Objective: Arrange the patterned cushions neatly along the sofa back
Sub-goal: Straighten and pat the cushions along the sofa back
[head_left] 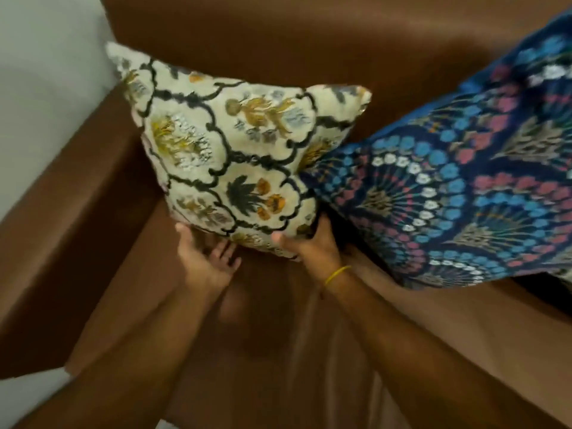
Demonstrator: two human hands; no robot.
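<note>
Against brown sofa back, cream cushion touching blue cushion

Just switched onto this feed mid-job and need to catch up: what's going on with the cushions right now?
A person is setting the cream floral cushion into the corner of the brown sofa. The left hand cups its lower left corner, and the right hand, with a yellow band on the wrist, grips its lower right edge. The cushion stands tilted against the sofa back. A navy cushion with blue and pink fan patterns leans beside it on the right, touching it.
</note>
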